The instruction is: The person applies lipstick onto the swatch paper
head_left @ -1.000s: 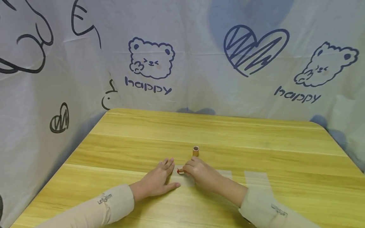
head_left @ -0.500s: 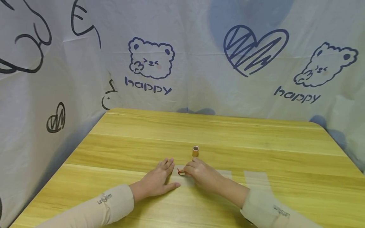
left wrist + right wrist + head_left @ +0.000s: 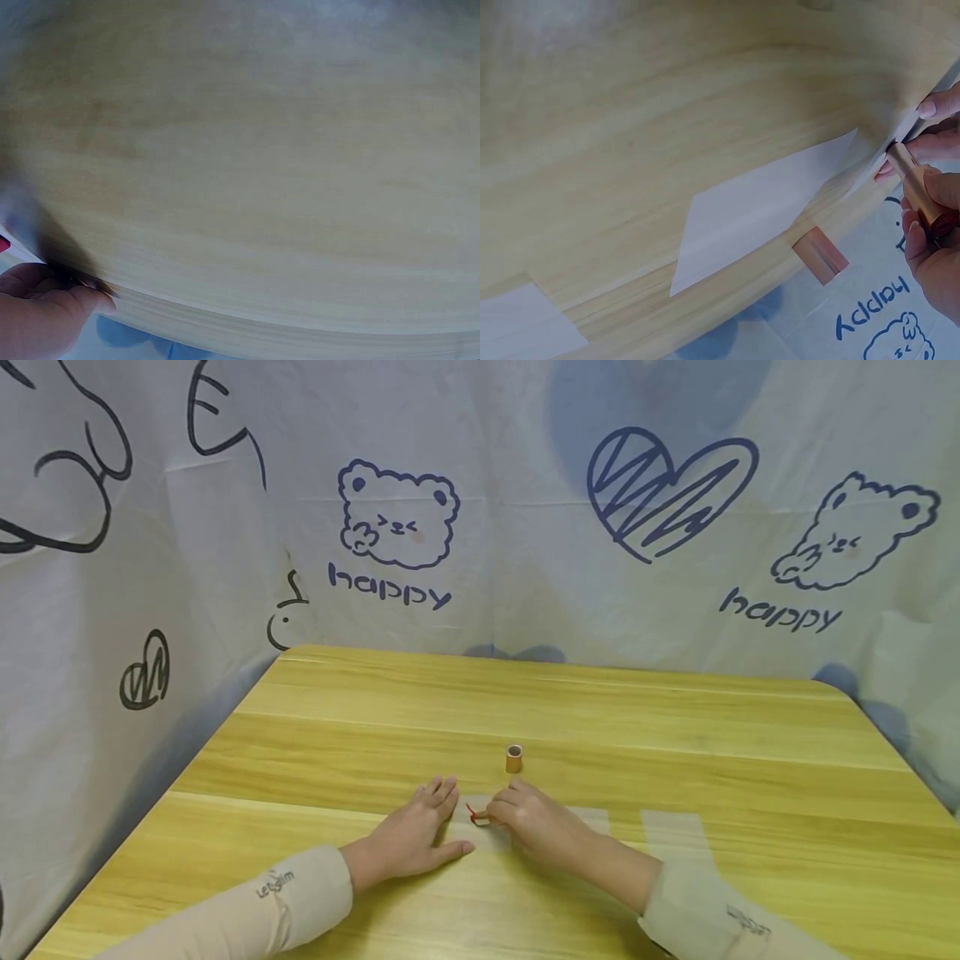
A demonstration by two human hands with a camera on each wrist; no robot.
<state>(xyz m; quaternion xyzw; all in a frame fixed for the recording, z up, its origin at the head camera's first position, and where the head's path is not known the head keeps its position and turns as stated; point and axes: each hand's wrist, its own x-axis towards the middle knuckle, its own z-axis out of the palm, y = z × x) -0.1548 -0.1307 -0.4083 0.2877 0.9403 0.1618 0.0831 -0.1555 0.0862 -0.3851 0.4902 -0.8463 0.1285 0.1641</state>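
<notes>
My right hand pinches a slim gold lipstick between thumb and fingers. Its tip end lies low over a pale paper strip. A thin red line shows on the paper beside that end. My left hand rests flat on the table, fingers forward and thumb spread, at the strip's left end. The left wrist view catches only part of the left hand, at the lower left. Just beyond my right hand stands the lipstick's gold cap, hollow end up.
A second pale paper piece lies to the right, partly under the right forearm. The wooden table has rounded far corners. Behind it hangs a white cloth printed with bears and hearts.
My right hand has shifted slightly to the right and nearer with the lipstick, and more of the red line shows. The left hand and the cap have kept their places.
</notes>
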